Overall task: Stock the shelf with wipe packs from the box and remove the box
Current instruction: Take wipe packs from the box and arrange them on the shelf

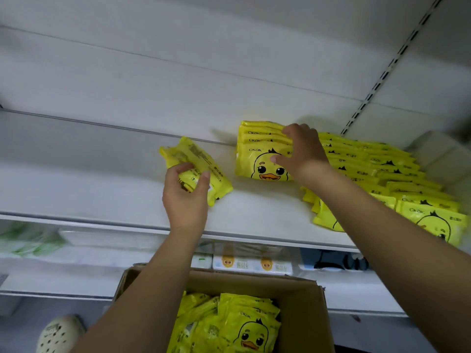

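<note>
Holding a yellow wipe pack [196,166] in my left hand [184,200], I have my fingers and thumb curled round its near end. The pack is tilted with its back side up, low over the white shelf [102,194]. I cannot tell if it touches the shelf.

My right hand [303,154] is off to the right, not touching my left hand. It grips a little bunch of standing packs [257,149], with my thumb on the duck face in front and my fingers hooked over the tops.

Right of my right arm a long row of packs [382,171] leans along the shelf. Under both arms sits the open brown box [300,301], with more packs [244,324] inside. Near my left elbow is a pale shoe [60,333] with holes.
</note>
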The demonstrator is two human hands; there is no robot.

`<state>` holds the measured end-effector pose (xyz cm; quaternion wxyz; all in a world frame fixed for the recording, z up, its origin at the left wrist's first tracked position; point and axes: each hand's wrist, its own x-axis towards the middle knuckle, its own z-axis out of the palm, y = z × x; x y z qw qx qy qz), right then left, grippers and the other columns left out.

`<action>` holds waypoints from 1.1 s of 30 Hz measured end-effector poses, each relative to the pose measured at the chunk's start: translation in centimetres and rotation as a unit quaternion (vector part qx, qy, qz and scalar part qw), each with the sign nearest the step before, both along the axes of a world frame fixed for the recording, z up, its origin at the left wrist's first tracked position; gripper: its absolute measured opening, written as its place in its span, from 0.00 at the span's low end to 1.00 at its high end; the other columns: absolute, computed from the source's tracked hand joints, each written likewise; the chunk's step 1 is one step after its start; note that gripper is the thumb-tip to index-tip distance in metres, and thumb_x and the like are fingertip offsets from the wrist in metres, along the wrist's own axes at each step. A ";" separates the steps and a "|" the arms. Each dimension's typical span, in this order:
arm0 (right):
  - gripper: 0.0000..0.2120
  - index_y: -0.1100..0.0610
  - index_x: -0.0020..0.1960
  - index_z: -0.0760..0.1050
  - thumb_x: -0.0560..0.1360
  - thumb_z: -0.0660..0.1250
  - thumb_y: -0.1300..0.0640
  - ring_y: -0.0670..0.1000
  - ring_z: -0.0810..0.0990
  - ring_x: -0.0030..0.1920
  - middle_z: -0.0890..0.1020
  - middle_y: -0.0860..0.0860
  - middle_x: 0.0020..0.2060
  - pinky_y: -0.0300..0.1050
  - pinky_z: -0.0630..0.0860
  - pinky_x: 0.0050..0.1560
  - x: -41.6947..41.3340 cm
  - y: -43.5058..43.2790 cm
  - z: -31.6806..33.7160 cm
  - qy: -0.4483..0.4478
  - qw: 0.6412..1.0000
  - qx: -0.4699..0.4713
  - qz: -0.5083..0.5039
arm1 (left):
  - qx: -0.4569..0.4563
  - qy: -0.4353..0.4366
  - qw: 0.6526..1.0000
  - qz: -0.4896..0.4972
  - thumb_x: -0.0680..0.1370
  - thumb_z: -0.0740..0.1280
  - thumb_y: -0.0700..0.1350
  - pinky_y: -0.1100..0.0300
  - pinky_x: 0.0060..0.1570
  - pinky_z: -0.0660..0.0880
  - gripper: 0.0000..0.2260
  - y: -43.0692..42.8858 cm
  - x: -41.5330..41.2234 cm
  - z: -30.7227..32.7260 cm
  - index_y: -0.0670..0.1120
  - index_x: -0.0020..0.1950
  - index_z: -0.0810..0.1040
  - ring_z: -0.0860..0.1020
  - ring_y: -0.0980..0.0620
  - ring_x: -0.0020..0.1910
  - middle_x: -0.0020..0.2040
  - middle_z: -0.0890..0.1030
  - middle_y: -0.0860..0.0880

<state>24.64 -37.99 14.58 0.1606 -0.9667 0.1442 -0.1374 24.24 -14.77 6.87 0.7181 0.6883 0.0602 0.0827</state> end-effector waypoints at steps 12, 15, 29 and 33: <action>0.24 0.58 0.60 0.81 0.74 0.67 0.41 0.53 0.86 0.52 0.87 0.54 0.51 0.51 0.82 0.54 -18.3 11.2 -1.9 0.063 0.740 0.670 -0.017 | -0.181 0.126 0.950 -0.220 0.77 0.71 0.37 0.48 0.54 0.81 0.36 4.3 -15.2 3.4 0.57 0.78 0.58 0.84 0.48 0.59 0.59 0.85 0.49; 0.20 0.62 0.59 0.81 0.74 0.72 0.49 0.60 0.86 0.53 0.86 0.59 0.52 0.56 0.82 0.55 -21.3 11.9 -3.5 0.087 0.689 0.718 -0.047 | -0.130 0.160 0.956 -0.206 0.79 0.70 0.39 0.47 0.58 0.80 0.25 4.2 -18.8 3.2 0.48 0.74 0.66 0.83 0.49 0.59 0.59 0.85 0.50; 0.12 0.50 0.54 0.85 0.73 0.73 0.46 0.44 0.79 0.55 0.84 0.42 0.49 0.34 0.71 0.57 -24.5 11.5 -4.7 -0.032 0.888 0.403 0.218 | -0.332 0.234 0.895 -0.185 0.84 0.57 0.59 0.47 0.57 0.79 0.24 4.2 -21.0 5.0 0.41 0.66 0.78 0.82 0.44 0.60 0.59 0.84 0.43; 0.11 0.51 0.58 0.81 0.79 0.68 0.47 0.33 0.79 0.48 0.83 0.42 0.51 0.29 0.72 0.51 -23.7 10.7 -4.5 -0.044 0.871 0.487 0.038 | -0.402 0.210 0.879 -0.146 0.85 0.55 0.58 0.40 0.67 0.73 0.25 4.1 -21.7 3.9 0.42 0.73 0.73 0.79 0.41 0.66 0.67 0.80 0.41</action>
